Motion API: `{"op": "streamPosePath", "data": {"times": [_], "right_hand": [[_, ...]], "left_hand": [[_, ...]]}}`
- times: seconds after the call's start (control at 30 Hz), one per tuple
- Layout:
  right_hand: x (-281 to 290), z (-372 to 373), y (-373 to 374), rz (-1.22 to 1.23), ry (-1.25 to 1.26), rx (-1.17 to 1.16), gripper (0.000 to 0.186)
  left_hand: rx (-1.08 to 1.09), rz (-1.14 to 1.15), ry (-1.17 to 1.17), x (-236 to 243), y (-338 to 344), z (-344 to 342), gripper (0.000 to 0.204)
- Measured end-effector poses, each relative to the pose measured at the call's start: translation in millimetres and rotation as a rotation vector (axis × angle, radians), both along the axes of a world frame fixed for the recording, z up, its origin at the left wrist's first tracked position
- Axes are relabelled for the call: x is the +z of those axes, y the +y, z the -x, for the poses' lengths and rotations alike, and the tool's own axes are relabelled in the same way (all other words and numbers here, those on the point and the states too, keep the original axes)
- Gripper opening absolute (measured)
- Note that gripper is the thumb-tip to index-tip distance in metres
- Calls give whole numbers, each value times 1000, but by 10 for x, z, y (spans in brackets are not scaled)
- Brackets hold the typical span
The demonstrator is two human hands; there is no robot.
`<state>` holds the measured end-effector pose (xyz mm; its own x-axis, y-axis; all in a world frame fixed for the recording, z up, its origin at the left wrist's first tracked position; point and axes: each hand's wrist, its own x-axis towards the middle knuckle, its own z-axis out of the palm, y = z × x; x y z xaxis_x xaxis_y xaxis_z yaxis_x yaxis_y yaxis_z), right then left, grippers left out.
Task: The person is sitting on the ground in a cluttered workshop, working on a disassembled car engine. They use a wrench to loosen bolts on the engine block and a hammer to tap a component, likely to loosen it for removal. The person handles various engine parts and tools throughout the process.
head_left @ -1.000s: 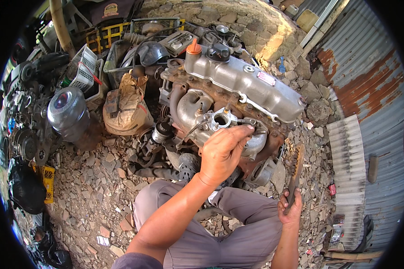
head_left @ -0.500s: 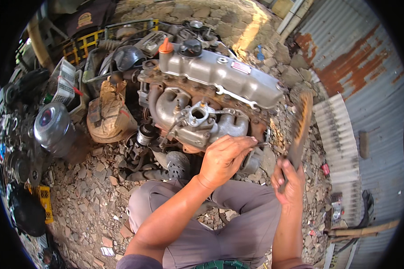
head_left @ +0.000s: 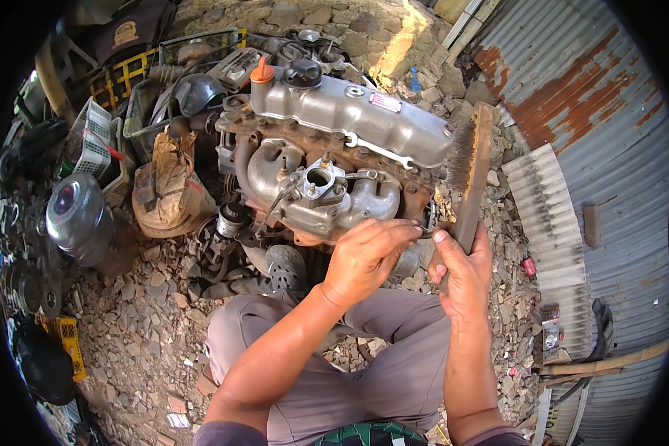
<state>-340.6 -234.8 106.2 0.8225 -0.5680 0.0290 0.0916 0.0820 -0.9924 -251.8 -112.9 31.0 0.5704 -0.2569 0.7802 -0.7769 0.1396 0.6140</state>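
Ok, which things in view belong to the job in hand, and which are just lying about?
Seemingly in the job:
wire brush, in the right hand
small dark part, pinched in the left hand; too small to identify
engine
perhaps the wrench lying on it

Seemingly just lying about:
brown sack
clear jug
white basket

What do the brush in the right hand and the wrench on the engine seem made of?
Brush: probably a wooden handle, dull brown and worn; its dark, thin bristles look like wire. Wrench: likely steel, smooth-finished, judging by its bright metallic shine.
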Motion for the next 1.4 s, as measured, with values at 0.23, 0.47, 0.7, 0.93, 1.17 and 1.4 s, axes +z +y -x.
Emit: {"op": "streamPosePath", "data": {"times": [0.23,0.47,0.7,0.93,1.17,1.4], "right_hand": [[8,-13,-9,52,-26,-33,41],[3,-12,9,50,-19,-35,43],[-11,-22,24,85,-25,-25,44],[-68,-35,72,204,-26,-21,49],[-122,-36,14,312,-22,7,52],[-242,-15,-29,420,-22,-50,49]], "left_hand": [[-55,-32,118,72,8,28,33],[-43,-37,135,41,-6,15,28],[-38,-31,155,56,-4,11,26],[-33,-18,131,-1,-23,6,25],[-31,-30,120,-41,-58,26,22],[73,-101,194,-64,-58,23,20]]}}
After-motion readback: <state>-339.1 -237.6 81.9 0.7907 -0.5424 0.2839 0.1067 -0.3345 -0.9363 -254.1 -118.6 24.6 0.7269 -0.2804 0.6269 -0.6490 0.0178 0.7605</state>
